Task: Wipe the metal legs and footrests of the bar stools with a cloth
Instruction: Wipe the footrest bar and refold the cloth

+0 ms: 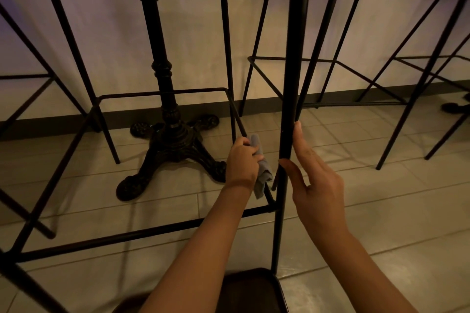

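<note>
On footrest (239, 122), L hand (241, 160) grips cloth (262, 173).

Left hand (243, 160) grips grey cloth (262, 173) bunched around thin footrest bar (239, 122) of near stool, cloth tail hanging below hand. Right hand (315, 178) on near stool's front leg (287, 109): fingers (298, 134) straight along leg's right side, thumb (292, 168) hooked toward it. Ornate black cast pedestal base (170, 150) on pale tiled floor (381, 211) behind footrest frame. More black stool frames left and right (407, 79). Light wall, dark skirting (267, 101) behind.
</note>
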